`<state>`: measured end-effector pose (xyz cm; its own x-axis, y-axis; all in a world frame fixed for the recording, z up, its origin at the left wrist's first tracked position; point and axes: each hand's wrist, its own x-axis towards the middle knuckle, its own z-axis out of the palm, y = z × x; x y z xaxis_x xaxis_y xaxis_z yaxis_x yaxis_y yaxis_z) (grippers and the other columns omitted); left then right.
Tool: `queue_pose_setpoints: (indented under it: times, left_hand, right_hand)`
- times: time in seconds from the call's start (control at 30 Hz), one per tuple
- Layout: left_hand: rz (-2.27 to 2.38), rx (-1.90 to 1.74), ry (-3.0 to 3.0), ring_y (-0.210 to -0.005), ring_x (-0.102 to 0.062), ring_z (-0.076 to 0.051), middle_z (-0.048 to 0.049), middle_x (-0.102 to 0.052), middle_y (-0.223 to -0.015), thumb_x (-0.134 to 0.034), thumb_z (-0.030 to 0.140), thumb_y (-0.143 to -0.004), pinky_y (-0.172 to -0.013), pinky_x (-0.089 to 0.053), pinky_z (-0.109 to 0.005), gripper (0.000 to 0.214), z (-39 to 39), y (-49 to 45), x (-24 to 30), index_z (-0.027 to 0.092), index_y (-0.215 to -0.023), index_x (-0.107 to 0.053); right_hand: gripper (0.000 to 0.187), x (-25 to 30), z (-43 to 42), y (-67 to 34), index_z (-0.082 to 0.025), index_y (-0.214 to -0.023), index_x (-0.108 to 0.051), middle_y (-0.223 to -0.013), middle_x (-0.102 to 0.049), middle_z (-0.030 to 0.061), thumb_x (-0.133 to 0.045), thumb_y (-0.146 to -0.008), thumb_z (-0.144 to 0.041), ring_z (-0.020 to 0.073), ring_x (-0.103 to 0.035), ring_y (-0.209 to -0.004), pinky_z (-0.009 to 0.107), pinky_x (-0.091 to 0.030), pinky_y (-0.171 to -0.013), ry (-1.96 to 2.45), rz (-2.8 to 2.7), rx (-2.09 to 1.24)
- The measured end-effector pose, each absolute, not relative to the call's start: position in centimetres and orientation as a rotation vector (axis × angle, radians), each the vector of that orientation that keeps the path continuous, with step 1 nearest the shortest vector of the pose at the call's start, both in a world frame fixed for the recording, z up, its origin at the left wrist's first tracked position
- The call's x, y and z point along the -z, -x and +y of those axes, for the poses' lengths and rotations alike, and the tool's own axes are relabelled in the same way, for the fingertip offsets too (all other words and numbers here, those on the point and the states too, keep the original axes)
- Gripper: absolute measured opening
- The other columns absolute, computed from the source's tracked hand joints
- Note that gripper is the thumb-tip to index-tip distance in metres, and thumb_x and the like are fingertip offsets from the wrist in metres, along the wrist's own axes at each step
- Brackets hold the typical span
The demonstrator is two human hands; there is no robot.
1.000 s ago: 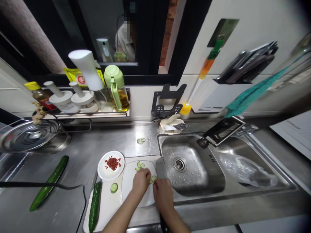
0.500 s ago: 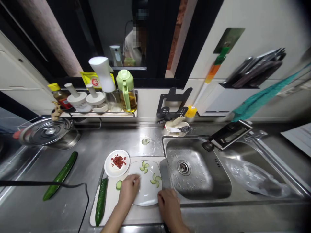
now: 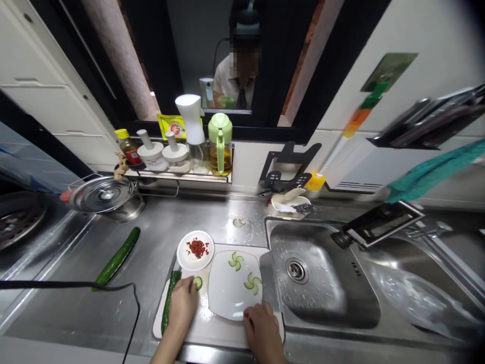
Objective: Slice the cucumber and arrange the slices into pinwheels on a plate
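My left hand (image 3: 182,304) rests on the white cutting board (image 3: 212,331), fingers curled beside a loose cucumber slice (image 3: 197,282) and a whole cucumber (image 3: 169,300). My right hand (image 3: 260,329) sits closed at the near edge of the square white plate (image 3: 232,297), touching its rim. On that plate lie two pinwheel shapes made of cucumber pieces (image 3: 235,261), the second cucumber pinwheel (image 3: 253,283) nearer the sink. A small round dish of red bits (image 3: 196,249) stands behind the board.
A steel sink (image 3: 322,283) lies right of the board, with a tap (image 3: 379,225) over it. Another cucumber (image 3: 117,258) and a black cable (image 3: 76,288) lie on the steel counter at left. A lidded pot (image 3: 104,196) and a rack of bottles (image 3: 182,151) stand at the back.
Both hands left the plate's middle. The left hand moved left to the loose slice by the cucumber; the right drew back to the plate's near edge. The view shifted left.
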<state>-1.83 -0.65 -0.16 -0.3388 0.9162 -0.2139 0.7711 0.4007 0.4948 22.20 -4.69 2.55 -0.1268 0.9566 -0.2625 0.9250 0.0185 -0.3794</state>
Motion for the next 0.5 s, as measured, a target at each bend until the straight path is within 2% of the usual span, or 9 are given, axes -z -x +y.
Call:
queue_pose_setpoints:
  times: [0.3,0.5]
  left_hand:
    - [2.183,-0.501,-1.376,-0.085,-0.064,-0.021,-0.0077,-0.068,-0.097,-0.045,0.025,-0.08,-0.077,-0.046,-0.028,0.022,-0.47,1.68,-0.57,0.02,-0.089,-0.065]
    - [2.171,-0.481,-1.341,-0.067,-0.062,-0.015,-0.0014,-0.066,-0.072,-0.046,0.025,-0.08,-0.066,-0.042,-0.023,0.014,-0.31,1.86,-0.75,0.022,-0.072,-0.058]
  right_hand:
    - [0.017,-2.72,-4.98,-22.42,-0.023,-0.079,-0.061,-0.084,-0.062,0.0021,-0.047,-0.087,-0.017,0.0207,-0.05,-0.091,0.03,-0.03,-0.069,2.005,-2.212,-0.729]
    - [0.017,-2.71,-4.81,-22.35,-0.023,-0.079,-0.061,-0.085,-0.062,0.0019,-0.046,-0.087,-0.018,0.0204,-0.05,-0.092,0.03,-0.03,-0.07,1.988,-2.21,-0.763]
